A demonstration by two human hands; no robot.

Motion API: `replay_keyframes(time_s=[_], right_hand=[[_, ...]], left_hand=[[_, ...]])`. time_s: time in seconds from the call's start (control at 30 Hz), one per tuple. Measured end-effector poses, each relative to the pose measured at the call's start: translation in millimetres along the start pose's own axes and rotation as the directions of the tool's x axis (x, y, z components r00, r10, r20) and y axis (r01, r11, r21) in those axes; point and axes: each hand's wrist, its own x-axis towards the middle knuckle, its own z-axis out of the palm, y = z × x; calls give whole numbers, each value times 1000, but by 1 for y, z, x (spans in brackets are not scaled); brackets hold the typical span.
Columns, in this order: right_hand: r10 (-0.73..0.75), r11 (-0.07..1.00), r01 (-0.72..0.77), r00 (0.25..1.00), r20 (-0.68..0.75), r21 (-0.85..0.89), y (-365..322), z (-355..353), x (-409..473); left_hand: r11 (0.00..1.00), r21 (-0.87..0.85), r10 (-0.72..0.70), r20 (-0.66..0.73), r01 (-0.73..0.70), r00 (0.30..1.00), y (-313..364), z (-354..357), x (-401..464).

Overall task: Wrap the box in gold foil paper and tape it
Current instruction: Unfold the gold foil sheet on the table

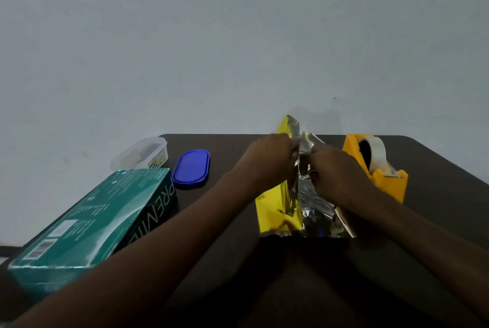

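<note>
Above one table (436, 169), two hands pinch one foil sheet (280, 208)

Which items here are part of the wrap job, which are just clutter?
In use:
- gold foil paper, pinched by left hand and right hand
- yellow tape dispenser
- green box, possibly the one to wrap

Lying about:
- blue lid
- clear plastic container
</note>
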Motion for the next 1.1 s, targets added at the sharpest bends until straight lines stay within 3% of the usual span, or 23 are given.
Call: replay_keyframes(time_s=[0.07, 0.13, 0.2, 0.27, 0.33, 0.43, 0.53, 0.6, 0.7, 0.83, 0.9, 0.97, 1.03, 1.1], right_hand=[[-40, 999, 40, 999, 4, -9, 3, -10, 5], [-87, 995, 86, 996, -1, -50, 6, -18, 12], [-147, 986, 145, 989, -19, -77, 6, -25, 20], [-182, 982, 181, 983, -8, -58, 1, -32, 31], [-193, 981, 193, 981, -9, 4, -2, -36, 41], [-170, 969, 182, 982, -84, 168, 0, -37, 50], [-160, 954, 183, 980, -115, 236, 1, -38, 53], [-134, 963, 154, 986, -100, 222, 2, -41, 54], [-111, 990, 117, 990, -85, 74, 5, -43, 58], [-205, 970, 181, 968, -144, -165, 2, -48, 68], [-303, 918, 242, 939, -163, -313, -1, -48, 75], [-342, 866, 260, 931, -126, -427, -2, -48, 82], [-345, 844, 260, 933, -103, -470, -3, -49, 87], [-338, 836, 274, 940, -53, -475, -7, -52, 89]], left_hand=[[983, 163, -112, 161, 85, 981, -18, 12, -4], [941, 282, -246, 197, 186, 949, -32, 18, -11], [914, 309, -314, 122, 264, 942, -38, 19, -15], [903, 260, -337, -68, 343, 939, -34, 11, -15], [950, 80, -277, -239, 303, 931, -29, 3, -10], [969, -232, -122, -144, 86, 982, -31, 2, 1], [998, -69, 2, 17, -1, 1000, -45, 9, 0], [1000, 19, 24, 17, -25, 1000, -51, 11, -8], [998, -44, -45, -92, 42, 995, -53, 9, -19], [978, 36, -198, -125, 204, 972, -58, 3, -18], [968, 56, -239, -106, 245, 965, -61, -2, -16], [954, -39, -301, -59, 299, 952, -67, -5, -13], [929, -154, -337, 25, 336, 941, -75, -10, -11], [933, -119, -322, 136, 338, 937, -83, -15, -11]])
